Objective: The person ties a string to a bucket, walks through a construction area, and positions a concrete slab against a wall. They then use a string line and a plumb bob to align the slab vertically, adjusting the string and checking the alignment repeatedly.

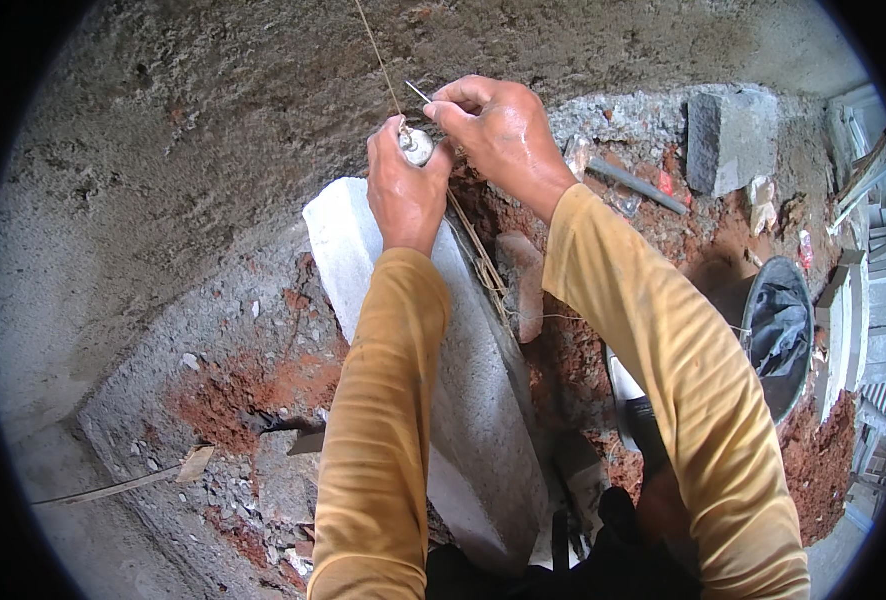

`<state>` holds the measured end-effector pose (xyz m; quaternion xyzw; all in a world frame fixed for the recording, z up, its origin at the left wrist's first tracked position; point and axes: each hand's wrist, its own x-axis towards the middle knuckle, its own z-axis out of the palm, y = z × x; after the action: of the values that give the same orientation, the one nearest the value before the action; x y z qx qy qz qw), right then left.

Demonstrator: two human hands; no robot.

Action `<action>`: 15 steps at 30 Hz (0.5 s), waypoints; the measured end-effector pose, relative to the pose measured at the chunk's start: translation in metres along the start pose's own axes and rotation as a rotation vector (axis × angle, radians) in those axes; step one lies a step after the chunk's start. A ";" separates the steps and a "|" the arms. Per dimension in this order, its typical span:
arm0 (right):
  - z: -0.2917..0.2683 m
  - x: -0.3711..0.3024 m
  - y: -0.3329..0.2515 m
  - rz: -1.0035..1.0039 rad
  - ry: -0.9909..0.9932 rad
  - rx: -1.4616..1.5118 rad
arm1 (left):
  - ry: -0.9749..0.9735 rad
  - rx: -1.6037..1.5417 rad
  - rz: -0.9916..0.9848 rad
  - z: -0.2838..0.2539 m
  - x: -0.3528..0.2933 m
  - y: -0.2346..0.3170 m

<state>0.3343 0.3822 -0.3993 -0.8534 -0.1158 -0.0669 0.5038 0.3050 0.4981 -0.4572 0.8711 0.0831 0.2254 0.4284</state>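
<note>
My left hand (410, 200) is closed around a rounded, whitish-grey metal weight (416, 147) that looks like a plumb bob. A thin string (379, 55) runs from its top up past the upper edge of the view. Just to the right and slightly higher, my right hand (501, 128) pinches a slim metal nail (418, 92) between thumb and fingers, its tip pointing up and left close to the string. Both hands are in front of the rough wall, above the far end of a long pale concrete block (473, 400). My fingers cover part of the weight.
A rough cement wall (213, 130) rises ahead and to the left. On the rubble and red soil are a grey block (731, 142), a grey pipe (638, 186), a reddish brick (523, 285) and thin sticks (478, 250). A black bucket (785, 345) stands at the right.
</note>
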 end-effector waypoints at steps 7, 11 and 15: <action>0.003 -0.008 -0.002 -0.039 -0.001 0.017 | -0.045 -0.019 -0.036 0.000 0.000 -0.002; 0.008 -0.012 -0.006 -0.037 0.008 0.095 | -0.011 -0.026 -0.003 0.001 0.000 -0.003; 0.007 -0.012 -0.009 -0.035 0.003 0.152 | -0.014 -0.032 0.007 0.002 0.000 -0.004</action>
<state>0.3206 0.3913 -0.3982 -0.8105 -0.1345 -0.0681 0.5660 0.3061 0.4997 -0.4613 0.8661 0.0735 0.2218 0.4419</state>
